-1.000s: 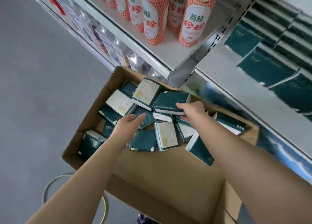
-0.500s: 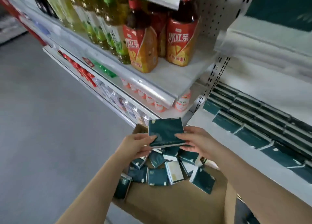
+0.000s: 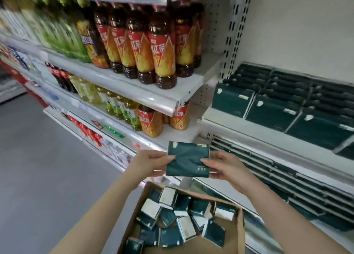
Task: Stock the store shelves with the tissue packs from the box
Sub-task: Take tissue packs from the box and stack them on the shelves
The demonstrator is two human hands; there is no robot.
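Two levels of dark green packs stand stocked on my right: the upper shelf (image 3: 239, 127) and, under it, a lower row of packs (image 3: 272, 169). Drink bottles (image 3: 145, 48) fill the bay to the left. Below sits the open cardboard box (image 3: 241, 227), with loose packs (image 3: 170, 215) jumbled inside.

In the air between box and shelves is the tissue pack (image 3: 187, 161) I am stocking, its broad face toward me. My left hand (image 3: 147, 163) pinches its left edge, thumb on the front and the other fingers curled behind. My right hand (image 3: 224, 165) pinches the right edge the same way.

The wrap crinkles near my thumbs, so I judge the pack light, soft and squashy, with a slick film skin. It is best taken by the short edges, gently, so it neither dents nor slips.

A second ago both hands were down in the box, and only my right touched this pack. Half a second ago it hung just over the loose ones; now it is higher, clear of the box and nearer the shelves.
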